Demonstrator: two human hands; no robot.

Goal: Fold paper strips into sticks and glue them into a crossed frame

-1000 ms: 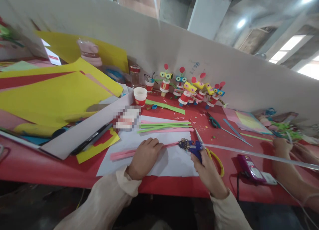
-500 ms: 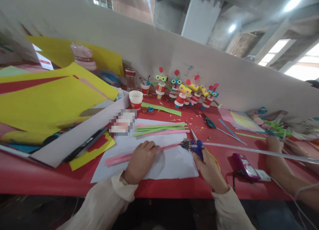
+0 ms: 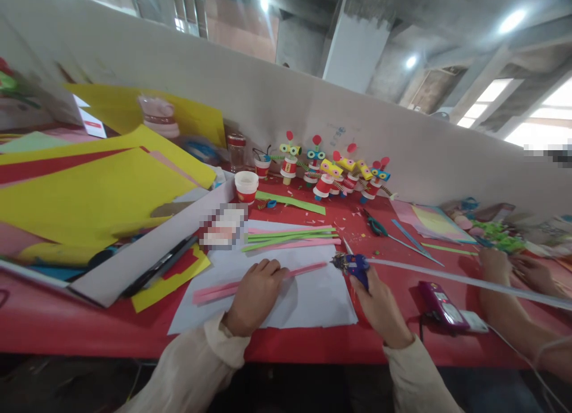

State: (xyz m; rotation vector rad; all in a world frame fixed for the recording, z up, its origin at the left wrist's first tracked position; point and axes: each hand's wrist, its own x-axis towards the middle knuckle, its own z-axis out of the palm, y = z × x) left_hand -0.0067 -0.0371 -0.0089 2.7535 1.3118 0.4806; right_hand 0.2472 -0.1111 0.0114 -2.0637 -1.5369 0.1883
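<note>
My left hand [image 3: 257, 295] lies with its fingers together over pink paper strips [image 3: 216, 292], holding them down on white paper [image 3: 308, 306]. The far end of the strips sticks out past my fingers to the right. In my right hand [image 3: 379, 309] is a blue glue gun [image 3: 357, 267] with a dark, crusted nozzle, just right of that end and a small gap away from it. From the gun's back a long clear glue stick [image 3: 447, 274] runs to the right. Green paper strips [image 3: 290, 237] and more pink ones lie above my left hand.
Several paper-cup figures [image 3: 328, 183] stand along the wall. A paper cup [image 3: 246, 186], scissors [image 3: 375, 223] and a magenta device [image 3: 442, 306] are on the red table. A box of yellow paper [image 3: 98, 192] stands left. Another person's hands [image 3: 496, 267] are at the right.
The glue gun's nozzle has drawn back slightly to the right from the end of the pink strips. My left hand stays on the strips. The view has shifted slightly.
</note>
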